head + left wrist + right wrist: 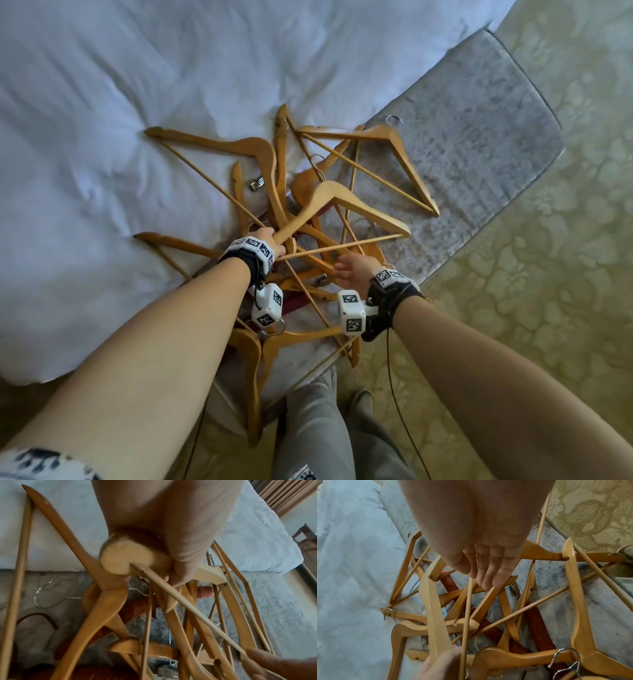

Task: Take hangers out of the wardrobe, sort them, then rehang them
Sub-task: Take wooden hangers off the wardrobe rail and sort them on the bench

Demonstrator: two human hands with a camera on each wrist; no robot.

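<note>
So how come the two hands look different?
The left hand grips the end of a pale wooden hanger, lifting it over the pile; the right hand holds nothing. The left hand's fingers are curled; the right hand's fingers are straight. Both wear black wrist straps.

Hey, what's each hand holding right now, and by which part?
The left hand grips a pale wooden hanger by the end of one shoulder arm, where the crossbar joins. The right hand holds nothing; its fingers are straight.
</note>
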